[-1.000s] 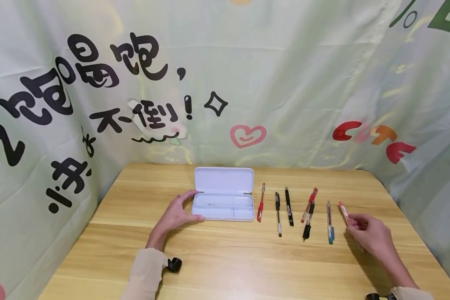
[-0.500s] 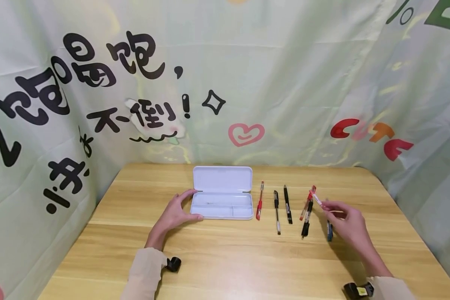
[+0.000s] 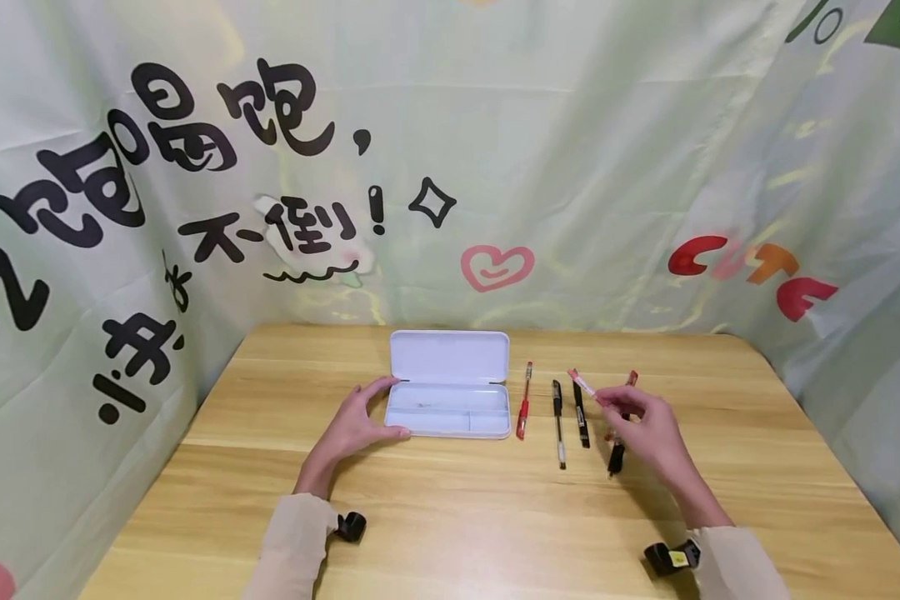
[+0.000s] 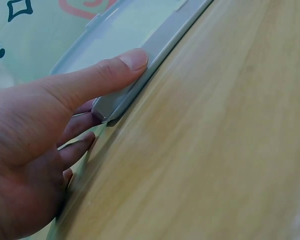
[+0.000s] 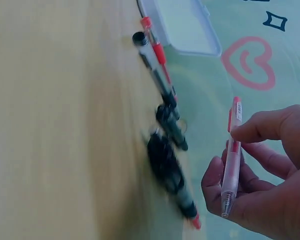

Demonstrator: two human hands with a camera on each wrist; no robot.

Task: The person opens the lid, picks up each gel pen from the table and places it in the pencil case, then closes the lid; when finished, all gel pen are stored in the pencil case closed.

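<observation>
A white pencil case (image 3: 450,360) lies open on the wooden table (image 3: 450,517), lid laid back. My left hand (image 3: 378,410) holds its left end, thumb (image 4: 115,70) along the front rim (image 4: 165,37) and fingers behind. My right hand (image 3: 603,398) hovers above the row of pens and pinches a clear pen with pink-red ends (image 3: 581,383), seen close in the right wrist view (image 5: 232,155). Beneath and left of it lie a red pen (image 3: 523,404), a clear black-capped pen (image 3: 558,421) and a black pen (image 3: 580,412). Another red pen (image 3: 631,379) and a black pen (image 3: 615,458) lie partly hidden by my right hand.
Printed green cloth (image 3: 570,167) walls in the table at the back and on both sides. A small black camera sits on each wrist (image 3: 350,527) (image 3: 671,557). Bare wood stretches along the front and to the far right (image 3: 780,433).
My right hand lifted the pink-ended pen from the table's far right and carried it leftward above the other pens. The left hand has stayed on the case.
</observation>
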